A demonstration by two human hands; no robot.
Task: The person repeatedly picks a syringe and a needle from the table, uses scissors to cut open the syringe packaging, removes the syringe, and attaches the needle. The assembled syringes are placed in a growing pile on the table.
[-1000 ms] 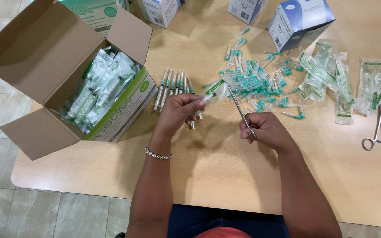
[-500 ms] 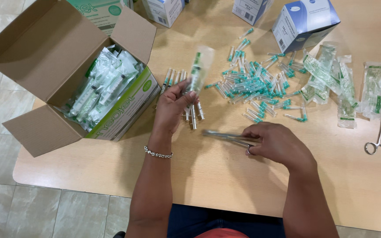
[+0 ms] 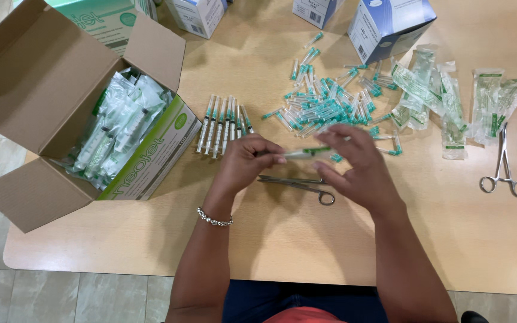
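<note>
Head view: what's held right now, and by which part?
A clear-wrapped syringe with green cap, held level: left hand pinches its left end, right hand its right end.

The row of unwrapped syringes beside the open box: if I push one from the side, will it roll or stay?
The syringes look round and slim, so one would probably roll. They seem light plastic, likely sliding easily on the smooth table.

Open cardboard box (image 3: 43, 90) of wrapped syringes at counter (image 3: 270, 239) left; forceps (image 3: 502, 167) at right; blue-white cartons (image 3: 390, 24) along far edge.
</note>
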